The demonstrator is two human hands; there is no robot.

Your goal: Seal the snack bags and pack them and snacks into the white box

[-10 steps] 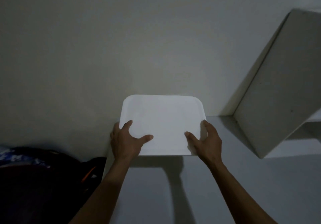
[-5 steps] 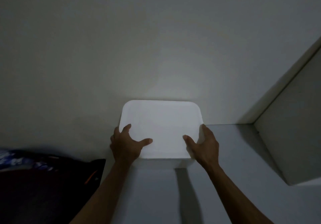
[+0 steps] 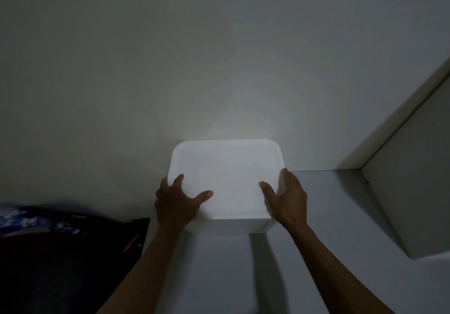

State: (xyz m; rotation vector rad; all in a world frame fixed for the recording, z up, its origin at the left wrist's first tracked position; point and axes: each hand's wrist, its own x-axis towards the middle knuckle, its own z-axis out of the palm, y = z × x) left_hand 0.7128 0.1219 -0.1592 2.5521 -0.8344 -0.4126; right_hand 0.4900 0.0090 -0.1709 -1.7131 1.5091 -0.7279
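Observation:
The white box (image 3: 229, 172), lid on, stands on a pale shelf against the wall. My left hand (image 3: 176, 202) grips its near left corner, thumb lying on the lid and fingers round the side. At the near right corner my right hand (image 3: 286, 200) holds it the same way, thumb on top and fingers wrapped round the right edge. No snack bags or snacks are visible.
The pale shelf surface (image 3: 328, 252) runs toward me and to the right. A white upright panel (image 3: 414, 179) closes it off at the right. A dark bag with blue patterned fabric (image 3: 48, 240) lies lower left. The plain wall (image 3: 194, 57) fills the background.
The box, held in both hands, has moved back toward the wall and come down onto the shelf. The view has shifted, so the right panel sits further right.

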